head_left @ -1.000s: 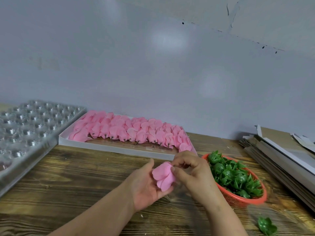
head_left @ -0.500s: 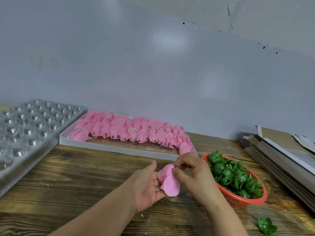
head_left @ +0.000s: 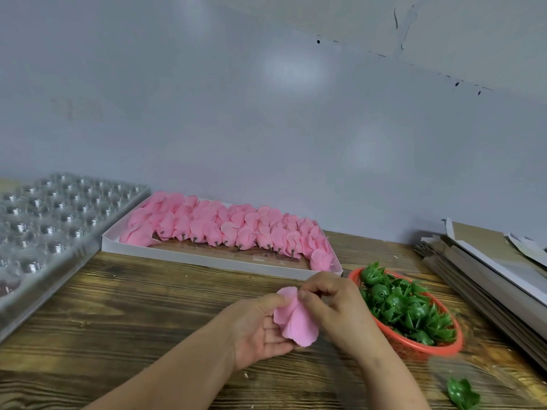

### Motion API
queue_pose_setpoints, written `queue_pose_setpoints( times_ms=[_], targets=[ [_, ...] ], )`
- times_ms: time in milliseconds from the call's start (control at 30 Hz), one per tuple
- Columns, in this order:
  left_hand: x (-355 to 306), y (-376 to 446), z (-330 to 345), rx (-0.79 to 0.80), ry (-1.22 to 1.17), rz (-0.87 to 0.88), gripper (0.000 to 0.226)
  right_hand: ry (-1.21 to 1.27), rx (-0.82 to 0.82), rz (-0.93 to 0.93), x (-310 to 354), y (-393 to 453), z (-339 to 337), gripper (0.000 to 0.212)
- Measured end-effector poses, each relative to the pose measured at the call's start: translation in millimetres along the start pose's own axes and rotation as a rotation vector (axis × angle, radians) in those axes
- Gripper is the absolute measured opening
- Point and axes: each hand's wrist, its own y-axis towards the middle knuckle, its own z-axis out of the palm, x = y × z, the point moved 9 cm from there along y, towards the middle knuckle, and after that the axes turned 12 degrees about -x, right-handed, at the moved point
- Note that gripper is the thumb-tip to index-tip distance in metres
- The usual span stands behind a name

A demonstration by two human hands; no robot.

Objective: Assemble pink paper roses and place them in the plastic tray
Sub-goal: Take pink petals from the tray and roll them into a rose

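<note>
The wooden table [head_left: 124, 315] is carrying a clear plastic tray [head_left: 56, 220] at the left. A white box [head_left: 207, 260] is holding pink petals [head_left: 225, 229]. Both hands are pinching a pink paper rose [head_left: 296, 319] above the table: left hand [head_left: 260, 329] cradling, right hand [head_left: 334, 306] gripping its top.

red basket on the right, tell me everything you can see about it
The red basket is a shallow oval of perforated plastic, standing upright on the wooden table just right of the right hand. It is heaped with green plastic calyx pieces, spiky-edged and glossy. Its far rim lies close to the white box's corner. Its near edge is blurred. No hand reaches into it.
</note>
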Motion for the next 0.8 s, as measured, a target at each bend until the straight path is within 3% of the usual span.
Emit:
queue_pose_setpoints(
  times_ms=[200, 533, 800],
  targets=[
    [-3.3, 2.9, 0.2, -0.023, -0.122, 0.017, 0.027, 0.053, -0.071, 0.025, -3.4, 2.1, -6.2, 0.024],
    [-5.3, 2.3, 2.2, -0.013, -0.171, 0.037, 0.022, 0.093, -0.04, 0.056, -6.1, 0.5, -3.2, 0.016],
    [-5.3, 2.3, 1.0, -0.031, -0.275, -0.046, 0.05, 0.165, -0.066, -0.016, 0.6, 2.6, -8.5, 0.028]
  ],
)
